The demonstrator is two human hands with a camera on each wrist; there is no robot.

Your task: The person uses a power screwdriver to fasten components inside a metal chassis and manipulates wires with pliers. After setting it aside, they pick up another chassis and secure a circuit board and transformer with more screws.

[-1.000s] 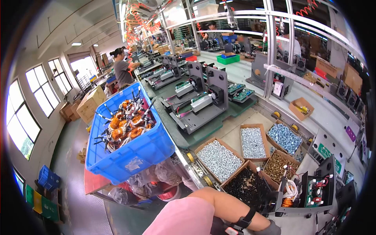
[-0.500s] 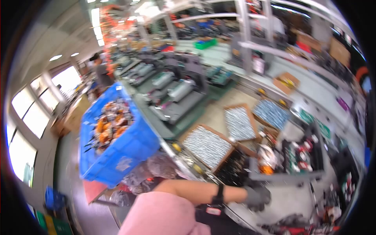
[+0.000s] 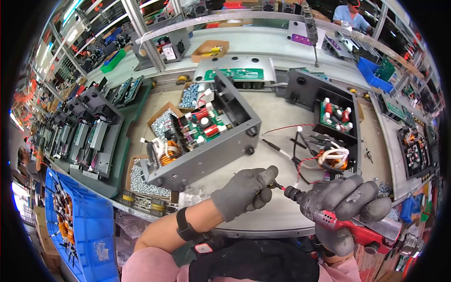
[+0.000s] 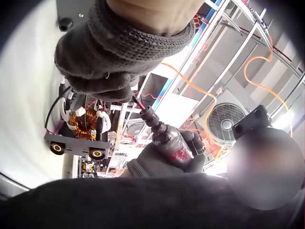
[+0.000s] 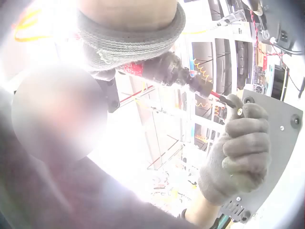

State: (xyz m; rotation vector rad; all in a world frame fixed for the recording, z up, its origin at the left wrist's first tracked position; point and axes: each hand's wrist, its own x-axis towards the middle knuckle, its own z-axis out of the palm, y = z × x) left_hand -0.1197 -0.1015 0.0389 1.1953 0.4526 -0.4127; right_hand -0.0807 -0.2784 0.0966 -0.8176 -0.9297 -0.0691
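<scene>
Red power screwdriver (image 3: 369, 230) held two-handed, basically

So the body of it is gripped in the gloved right hand (image 3: 347, 202), fingers wrapped around, over the near side of the bench (image 3: 277, 211). The bit (image 5: 221, 98) is pinched near its tip between thumb and forefinger of the left hand (image 3: 244, 192), other fingers curled in; anything else tucked in there can't be made out. An open grey chassis (image 3: 216, 157) is parked just beyond the left hand, a second chassis (image 3: 305, 89) off to the right.

The driver (image 3: 376, 236) is red and silver, the gloves (image 3: 238, 193) grey, the bin (image 3: 96, 232) blue.
</scene>
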